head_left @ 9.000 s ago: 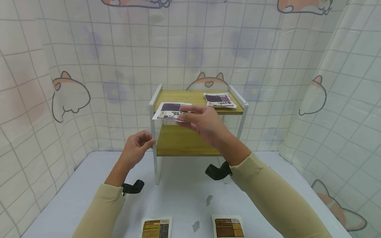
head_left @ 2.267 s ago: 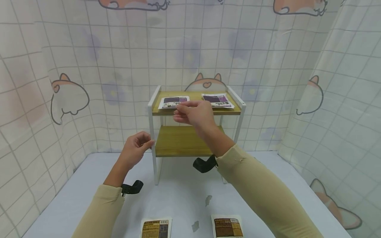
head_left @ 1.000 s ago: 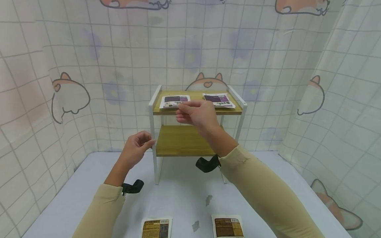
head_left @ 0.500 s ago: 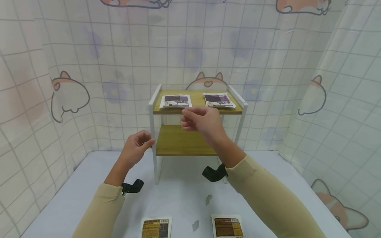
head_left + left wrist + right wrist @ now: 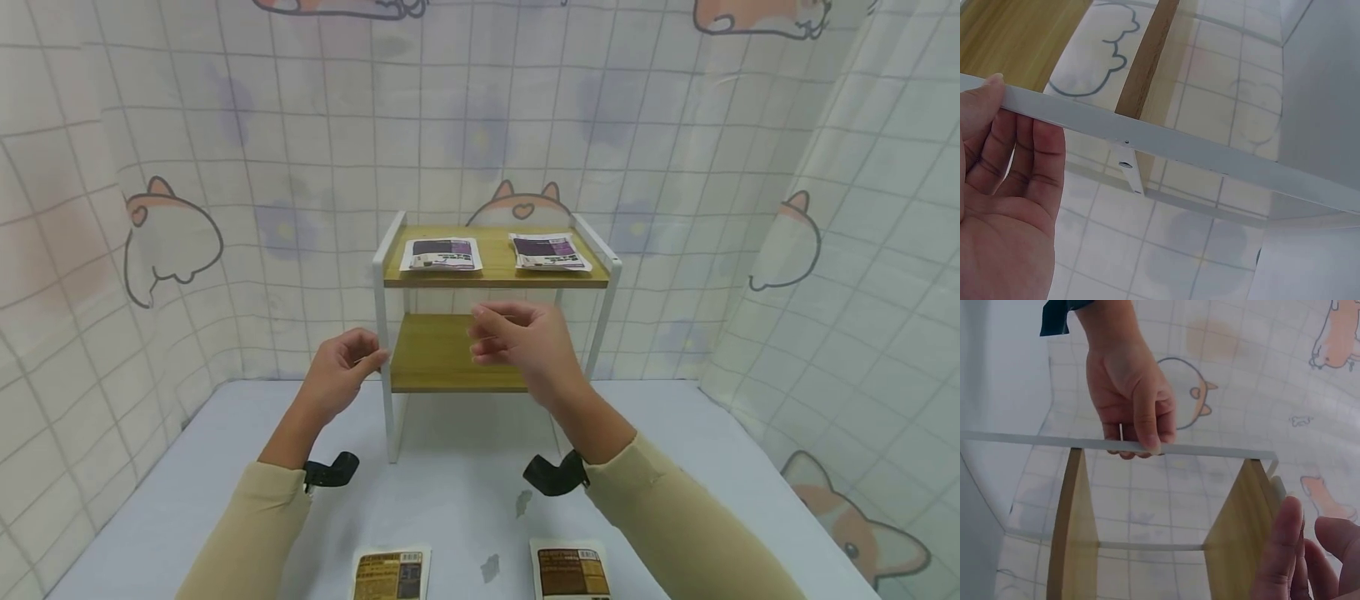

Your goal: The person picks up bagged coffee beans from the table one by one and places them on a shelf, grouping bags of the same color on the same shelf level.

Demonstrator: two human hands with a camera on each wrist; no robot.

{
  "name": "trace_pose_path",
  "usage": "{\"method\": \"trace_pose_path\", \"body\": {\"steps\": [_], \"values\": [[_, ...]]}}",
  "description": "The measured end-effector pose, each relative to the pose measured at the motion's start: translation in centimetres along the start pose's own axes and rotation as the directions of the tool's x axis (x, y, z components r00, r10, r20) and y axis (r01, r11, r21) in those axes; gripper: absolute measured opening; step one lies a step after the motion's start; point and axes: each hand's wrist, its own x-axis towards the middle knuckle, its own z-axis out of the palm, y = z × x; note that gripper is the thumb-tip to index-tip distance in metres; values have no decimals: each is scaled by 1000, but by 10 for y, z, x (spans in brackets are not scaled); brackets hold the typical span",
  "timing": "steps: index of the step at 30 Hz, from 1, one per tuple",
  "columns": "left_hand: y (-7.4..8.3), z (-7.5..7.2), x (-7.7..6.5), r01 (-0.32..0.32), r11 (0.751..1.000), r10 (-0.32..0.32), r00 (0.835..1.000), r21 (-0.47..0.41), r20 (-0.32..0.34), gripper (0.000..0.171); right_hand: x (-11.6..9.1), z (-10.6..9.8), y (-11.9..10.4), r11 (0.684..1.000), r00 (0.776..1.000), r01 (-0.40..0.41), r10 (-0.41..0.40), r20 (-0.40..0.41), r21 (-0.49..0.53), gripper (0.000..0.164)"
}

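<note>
White post [image 5: 1197,152] in grip of left hand [image 5: 339,372], packets [image 5: 441,254] beyond right hand [image 5: 528,340] (loosely curled, empty).

the left hand [image 5: 341,375] pinches a white post [image 5: 389,417] of the rack [image 5: 390,239]. the right hand [image 5: 525,340], loosely bent, hangs before the lower board [image 5: 431,362]. beyond it on the top board [image 5: 496,260] lie a left purple packet [image 5: 442,253] and a right purple packet [image 5: 549,252]; nearer than both hands, on the bench [image 5: 442,500], a yellow packet [image 5: 388,577] and a brown packet [image 5: 572,573].
</note>
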Motion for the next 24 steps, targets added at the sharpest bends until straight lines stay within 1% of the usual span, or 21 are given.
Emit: {"method": "trace_pose_path", "body": {"steps": [9, 16, 18, 24], "values": [[0, 1, 0, 2, 1000, -2, 1000, 1, 3, 22, -21, -13, 28, 999, 1000, -22, 22, -18, 27, 32], [1, 0, 0, -10, 1000, 10, 1000, 1, -2, 23, -38, -24, 50, 999, 1000, 22, -22, -21, 30, 31], [1, 0, 1, -11, 1000, 11, 1000, -1, -3, 24, -42, -27, 58, 999, 1000, 26, -26, -18, 46, 31], [-1, 1, 2, 3, 1000, -3, 1000, 8, -5, 25, -55, -36, 80, 999, 1000, -4, 5, -21, 50, 36]]}}
